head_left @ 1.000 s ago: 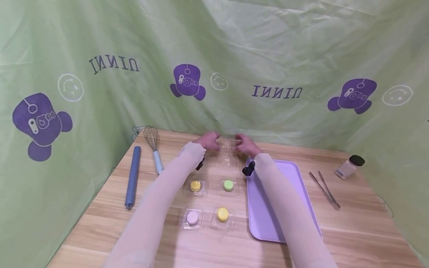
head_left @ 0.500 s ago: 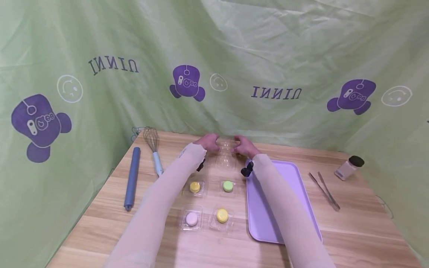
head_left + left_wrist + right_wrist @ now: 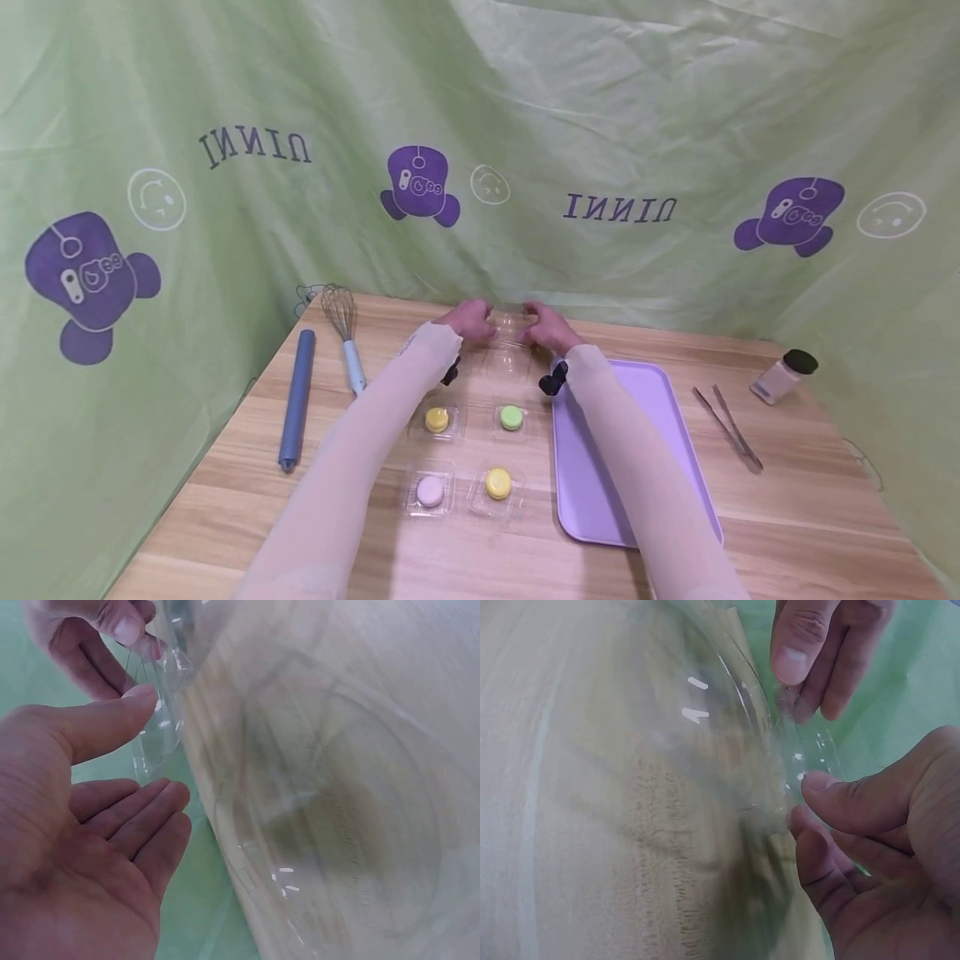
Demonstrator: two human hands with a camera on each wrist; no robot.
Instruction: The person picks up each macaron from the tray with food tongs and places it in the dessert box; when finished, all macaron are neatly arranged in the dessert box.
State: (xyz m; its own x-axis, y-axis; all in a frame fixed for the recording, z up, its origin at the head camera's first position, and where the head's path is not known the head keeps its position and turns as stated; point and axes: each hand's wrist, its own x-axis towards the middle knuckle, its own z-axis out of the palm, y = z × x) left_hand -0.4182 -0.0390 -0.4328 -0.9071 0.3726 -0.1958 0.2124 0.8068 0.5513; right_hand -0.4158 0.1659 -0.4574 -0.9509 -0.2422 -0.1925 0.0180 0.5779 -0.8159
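Currently both hands are working at the far edge of the wooden table (image 3: 787,517). The clear plastic container (image 3: 508,354) is lying between them, its hinged flap rising at the far side. Right hand (image 3: 547,327) is pinching the flap edge between thumb and forefinger; left hand (image 3: 468,318) is touching it with the thumb tip, remaining fingers relaxed and loosely together. Both are equally near.
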